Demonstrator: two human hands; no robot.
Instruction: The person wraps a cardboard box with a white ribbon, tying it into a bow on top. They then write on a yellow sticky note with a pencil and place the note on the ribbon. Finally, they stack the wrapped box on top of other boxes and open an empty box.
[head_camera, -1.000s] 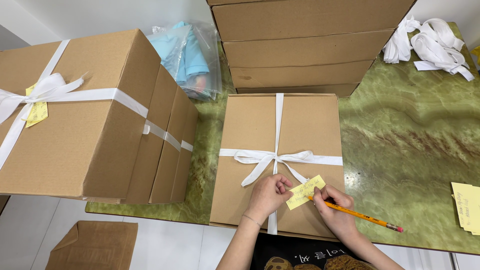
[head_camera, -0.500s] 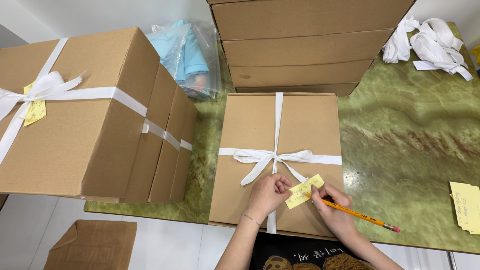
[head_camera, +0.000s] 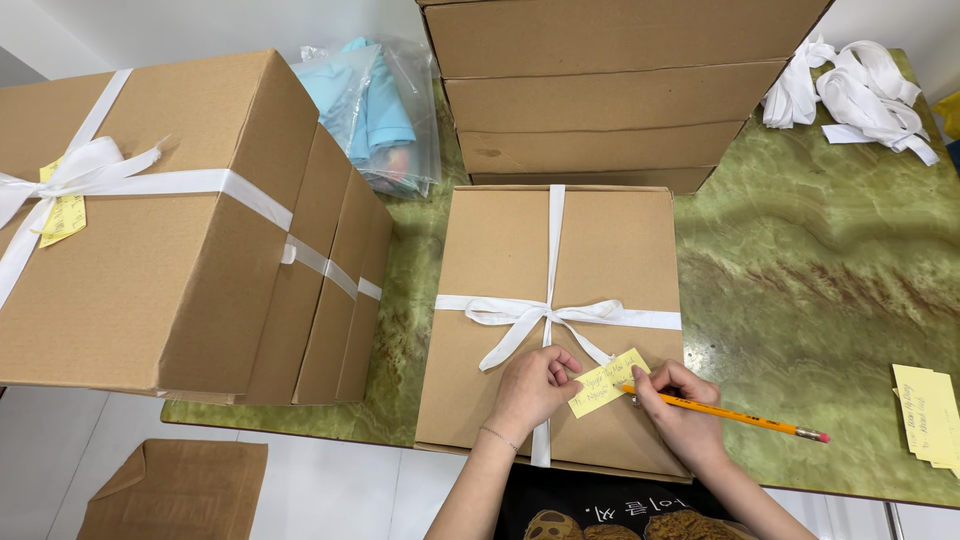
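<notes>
While my left hand (head_camera: 535, 385) pins the small yellow note (head_camera: 608, 382) flat, my right hand (head_camera: 680, 415) grips a yellow pencil (head_camera: 740, 416) with its tip resting on the note's lower right edge. The note lies on the lid of the flat cardboard box (head_camera: 500, 250) in front of me, just below and to the right of the white ribbon bow (head_camera: 545, 315) that crosses that box. My left fingers (head_camera: 565, 372) are curled narrow, thumb and forefinger pressing the note's left end; my right fingers (head_camera: 655, 385) are closed around the pencil, its pink eraser end pointing away to the right of the box.

As I judge it, the box is already tied, and the note carries a couple of lines of handwriting, so the labelling looks well along. I cannot tell whether the writing is finished, and the note does not yet look tucked under the ribbon.

To the left of this box stand taller cardboard boxes (head_camera: 150, 260), ribboned, the nearest with a yellow slip (head_camera: 62, 215) at its bow. Behind it rises a stack of plain boxes (head_camera: 610, 95), apparently untied. Far right of the box, at the edge of the green marble table (head_camera: 820, 260), lie more yellow slips (head_camera: 928, 412), and loose white ribbons (head_camera: 860, 90) sit at the back right corner.
</notes>
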